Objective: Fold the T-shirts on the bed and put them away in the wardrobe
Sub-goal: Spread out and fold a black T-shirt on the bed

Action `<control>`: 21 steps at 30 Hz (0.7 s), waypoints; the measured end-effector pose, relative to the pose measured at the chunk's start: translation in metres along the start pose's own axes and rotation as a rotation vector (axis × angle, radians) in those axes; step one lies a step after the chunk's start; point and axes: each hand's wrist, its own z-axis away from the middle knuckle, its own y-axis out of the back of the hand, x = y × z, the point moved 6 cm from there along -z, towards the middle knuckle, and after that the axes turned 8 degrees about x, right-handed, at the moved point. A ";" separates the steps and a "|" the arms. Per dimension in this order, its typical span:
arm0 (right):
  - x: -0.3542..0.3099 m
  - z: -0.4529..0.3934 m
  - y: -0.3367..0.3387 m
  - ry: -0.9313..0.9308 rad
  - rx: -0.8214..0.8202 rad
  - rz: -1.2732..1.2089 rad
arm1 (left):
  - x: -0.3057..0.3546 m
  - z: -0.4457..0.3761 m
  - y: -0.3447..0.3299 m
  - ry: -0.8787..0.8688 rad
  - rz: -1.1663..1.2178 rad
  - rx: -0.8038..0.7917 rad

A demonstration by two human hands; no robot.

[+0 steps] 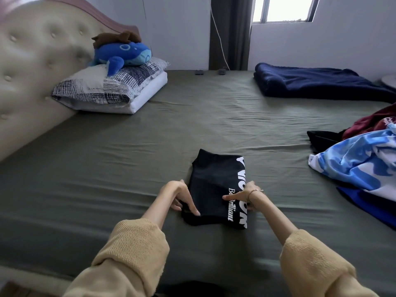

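A black T-shirt [212, 181] with white lettering lies folded into a narrow rectangle on the green bed sheet [128, 159], just in front of me. My left hand [180, 196] pinches its near left edge, thumb under the cloth and fingers on top. My right hand [246, 196] grips the near right edge over the white print, thumb pointing left across the shirt. A loose heap of unfolded T-shirts [360, 159], blue-and-white, maroon and black, lies at the right side of the bed.
A folded navy blanket [317, 84] sits at the far right. Against the padded headboard [32, 67] on the left are stacked pillows [111, 88] with a blue plush toy [122, 54] on top. Two small dark objects [210, 72] lie at the bed's far edge.
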 end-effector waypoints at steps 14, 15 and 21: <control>0.001 -0.009 -0.021 -0.111 -0.227 -0.789 | 0.027 0.015 0.009 -0.068 -0.082 0.043; 0.002 -0.010 -0.022 -0.122 -0.228 -0.812 | 0.031 0.014 0.009 -0.085 -0.046 0.096; 0.003 -0.010 -0.019 -0.112 -0.267 -0.932 | 0.045 -0.001 -0.004 -0.159 0.083 0.301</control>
